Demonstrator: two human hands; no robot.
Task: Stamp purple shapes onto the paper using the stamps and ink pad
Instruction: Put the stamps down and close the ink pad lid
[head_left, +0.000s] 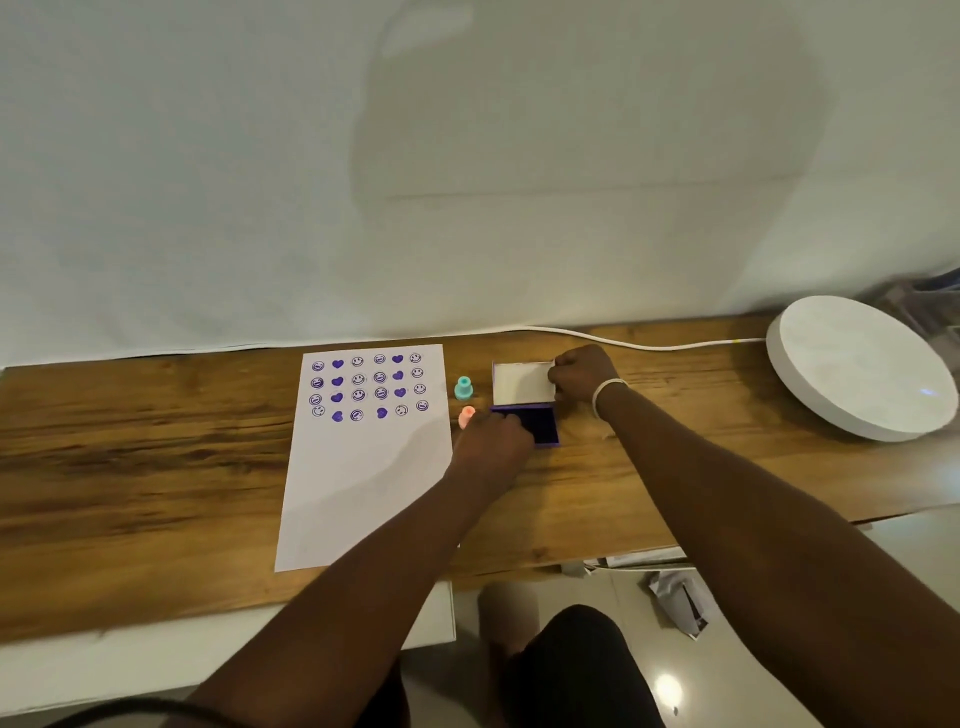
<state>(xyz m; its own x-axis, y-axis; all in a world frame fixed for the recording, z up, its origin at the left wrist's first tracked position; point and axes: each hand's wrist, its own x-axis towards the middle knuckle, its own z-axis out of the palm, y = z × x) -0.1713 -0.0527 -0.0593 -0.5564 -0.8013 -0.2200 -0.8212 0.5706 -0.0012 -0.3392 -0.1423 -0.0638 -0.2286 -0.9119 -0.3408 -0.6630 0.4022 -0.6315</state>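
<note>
On the wooden table (156, 457), catalogued left to right:

Paper: white sheet (363, 493) lying flat left of centre; four rows of purple smileys and hearts (369, 387) fill its far end, the near half bare. Judged very light and floppy, likely to slide; better pinned with a flat palm than lifted.

Teal stamp (463, 388): upright, just right of the paper's far edge. Small, rigid, light, by the look of it; the narrow neck is the place to pinch.

Pink stamp (466, 415): near side of the teal one, partly hidden by the left hand. Probably the same handling.

Ink pad (543, 426): purple case, open, right of the stamps; white-lined lid (522, 382) stands up on the far side. Hard shell, soft wet pad; judged to stain, so hold by the case edges.

Left hand (493, 441): knuckles up over the pad's near-left corner; fingers curled under, whether it grips anything I cannot tell.

Right hand (584, 376): fingers closed on the lid's right edge, steadying it.

White round disc (857, 369): far right, with a white cable (649, 344) running left along the table's far edge.
</note>
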